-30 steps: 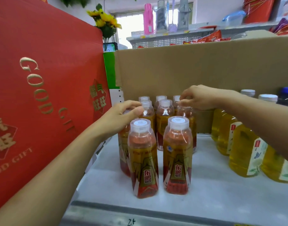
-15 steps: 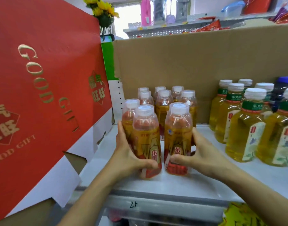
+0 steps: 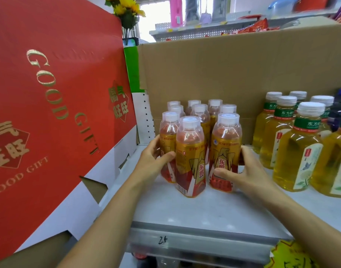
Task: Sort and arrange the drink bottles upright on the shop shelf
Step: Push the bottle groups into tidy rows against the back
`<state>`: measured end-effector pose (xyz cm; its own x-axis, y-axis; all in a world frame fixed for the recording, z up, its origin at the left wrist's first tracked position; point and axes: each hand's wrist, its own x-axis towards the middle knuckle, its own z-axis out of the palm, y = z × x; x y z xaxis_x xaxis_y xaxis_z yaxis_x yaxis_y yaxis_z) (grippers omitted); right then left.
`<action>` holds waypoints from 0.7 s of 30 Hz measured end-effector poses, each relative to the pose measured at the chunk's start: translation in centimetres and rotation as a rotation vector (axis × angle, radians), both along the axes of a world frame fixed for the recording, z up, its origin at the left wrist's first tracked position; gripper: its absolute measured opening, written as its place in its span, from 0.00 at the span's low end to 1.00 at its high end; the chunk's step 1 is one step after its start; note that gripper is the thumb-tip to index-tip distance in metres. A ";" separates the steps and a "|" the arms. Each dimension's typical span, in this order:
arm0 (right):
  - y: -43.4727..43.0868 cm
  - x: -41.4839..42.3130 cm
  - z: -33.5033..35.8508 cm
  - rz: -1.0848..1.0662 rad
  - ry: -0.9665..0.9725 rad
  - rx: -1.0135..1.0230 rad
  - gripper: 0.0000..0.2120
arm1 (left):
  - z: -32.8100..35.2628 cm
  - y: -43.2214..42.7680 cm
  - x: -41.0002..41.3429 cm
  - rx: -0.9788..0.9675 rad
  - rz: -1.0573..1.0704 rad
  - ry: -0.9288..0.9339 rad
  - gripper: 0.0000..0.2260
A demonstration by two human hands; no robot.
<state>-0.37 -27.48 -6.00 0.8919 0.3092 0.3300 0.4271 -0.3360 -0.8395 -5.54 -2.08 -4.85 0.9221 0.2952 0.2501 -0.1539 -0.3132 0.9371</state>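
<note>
On a white shop shelf (image 3: pixel 185 209), orange drink bottles (image 3: pixel 191 151) stand upright in a cluster, the left hand (image 3: pixel 152 161) curled round the cluster's left bottle, the right hand (image 3: pixel 249 175) round its front-right one. A cardboard box (image 3: pixel 223 74) stands behind the cluster, a red gift carton (image 3: pixel 50 93) to its left and yellow tea bottles (image 3: pixel 297 151) to its right.

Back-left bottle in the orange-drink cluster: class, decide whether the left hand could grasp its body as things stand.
Probably not directly. The left hand grips the near-left bottle, and closer bottles stand packed before the back-left bottle, so only its top shows. From above, that top looks reachable.
</note>
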 end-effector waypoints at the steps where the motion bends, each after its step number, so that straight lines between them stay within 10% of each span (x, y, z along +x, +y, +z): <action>1: 0.0 0.0 0.0 0.003 0.001 0.005 0.35 | 0.3 0.0 0.4 0.015 -0.022 0.020 0.26; 9: -0.2 0.3 -0.3 0.024 0.011 0.031 0.34 | 0.4 0.2 -0.7 0.008 -0.001 0.104 0.26; 14: 0.1 0.3 -0.6 -0.018 -0.042 0.005 0.35 | -1.9 -3.0 -3.1 0.199 0.052 0.086 0.70; 21: -0.2 0.2 -0.7 -0.027 -0.047 0.020 0.34 | -1.7 -2.9 -1.0 0.252 0.116 0.022 0.65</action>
<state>-0.14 -27.71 -6.68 0.8832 0.2782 0.3776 0.4572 -0.3310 -0.8255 -6.53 -4.99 -6.57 0.8921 0.3298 0.3089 -0.0836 -0.5512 0.8302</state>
